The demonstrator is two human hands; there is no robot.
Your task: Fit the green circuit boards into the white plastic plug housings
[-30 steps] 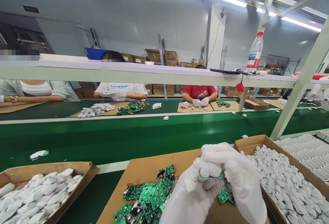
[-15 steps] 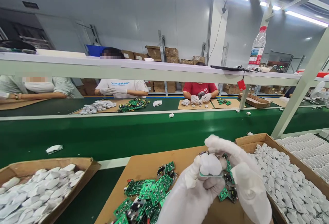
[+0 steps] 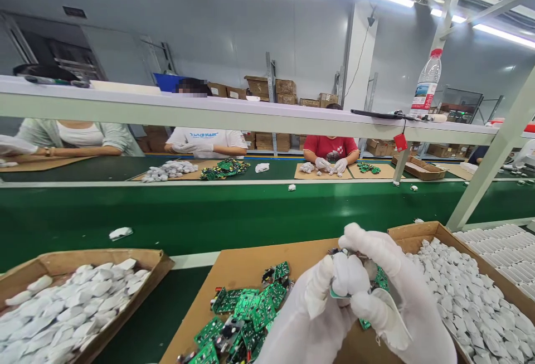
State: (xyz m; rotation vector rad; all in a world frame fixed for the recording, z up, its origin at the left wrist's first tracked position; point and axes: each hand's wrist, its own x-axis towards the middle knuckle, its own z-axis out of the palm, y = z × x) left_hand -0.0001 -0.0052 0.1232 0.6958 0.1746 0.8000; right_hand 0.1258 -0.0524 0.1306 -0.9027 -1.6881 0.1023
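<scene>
My left hand (image 3: 309, 314), in a white glove, pinches a small circuit board (image 3: 339, 294) whose green edge shows under a soft white piece (image 3: 350, 275). My right hand (image 3: 412, 291), also gloved, curls around the far and right sides, its thumb pressed against the white piece and its index finger arched over the top. Fingers hide most of the board. Beneath my hands lies a brown cardboard sheet (image 3: 246, 266), with a heap of green circuit boards (image 3: 251, 311) to the left and a few more partly hidden behind my right hand.
Cardboard trays of white pieces stand left (image 3: 161, 258) and right (image 3: 399, 234). White slotted trays (image 3: 497, 247) lie far right. Ahead runs a green conveyor belt (image 3: 234, 219) carrying white-wrapped items (image 3: 121, 233). A shelf beam (image 3: 259, 116) and slanted post (image 3: 480, 169) cross ahead; co-workers sit beyond.
My right thumb has come in against the white piece, and the fingers of both hands have closed together. The view has turned slightly left. Items on the belt have shifted right.
</scene>
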